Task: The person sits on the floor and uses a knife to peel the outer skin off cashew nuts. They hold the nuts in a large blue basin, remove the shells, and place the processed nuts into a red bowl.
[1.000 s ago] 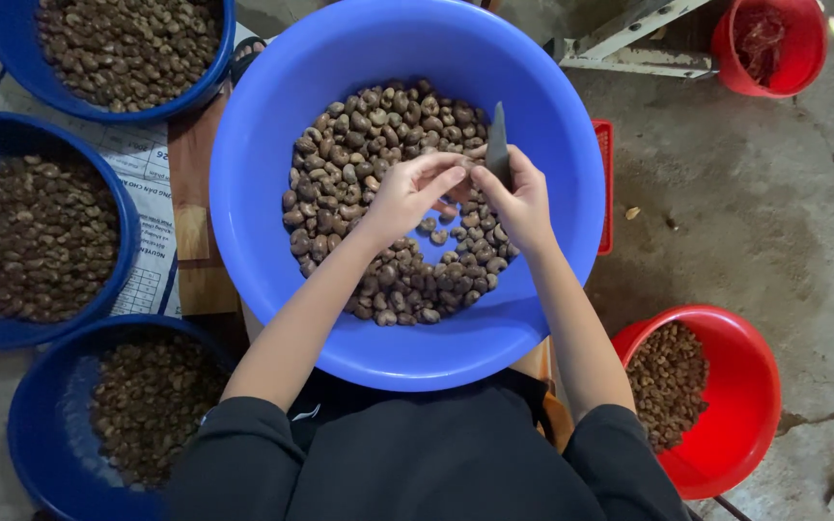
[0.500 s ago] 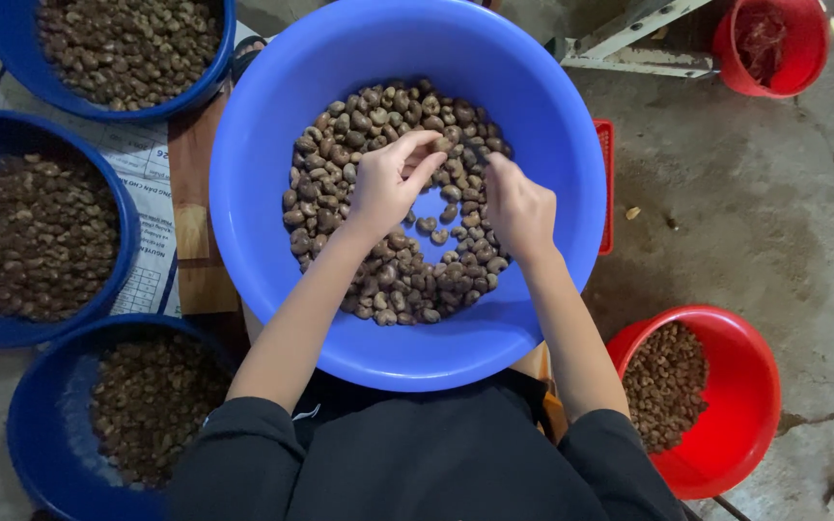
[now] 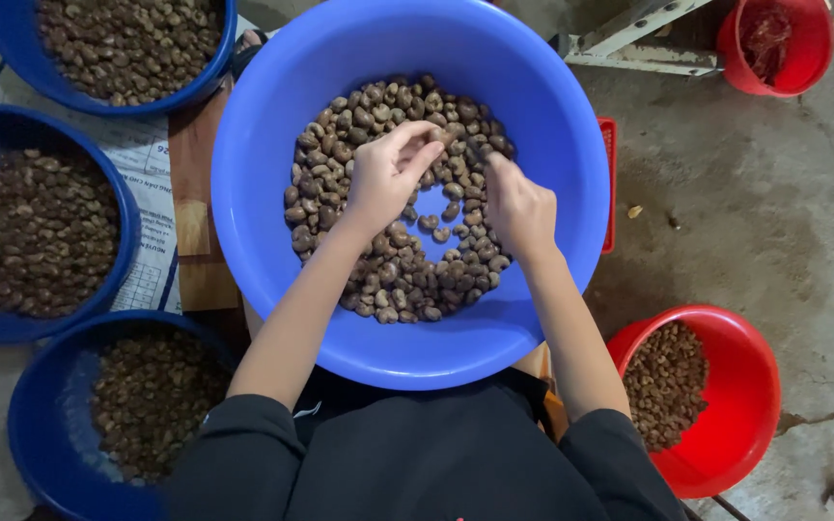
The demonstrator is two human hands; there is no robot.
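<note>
A large blue basin (image 3: 272,125) in front of me holds a layer of brown nuts (image 3: 378,280) with a bare patch in the middle. Both my hands are inside it. My left hand (image 3: 386,181) hovers over the nuts, thumb and fingers pinched together on a nut at the far side of the bare patch. My right hand (image 3: 519,205) rests knuckles-up on the nuts just right of it, fingers curled downward. What lies under its fingers is hidden.
Three dark blue basins of nuts stand to the left: one at top left (image 3: 195,92), one at mid left (image 3: 123,222), one at bottom left (image 3: 31,425). A red bucket (image 3: 755,386) with nuts is at lower right, another red bucket (image 3: 803,58) at top right on the concrete floor.
A second ago both hands were raised together, a grey blade sticking up from my right hand. Both have since dropped to the nuts and moved apart; the blade is out of sight.
</note>
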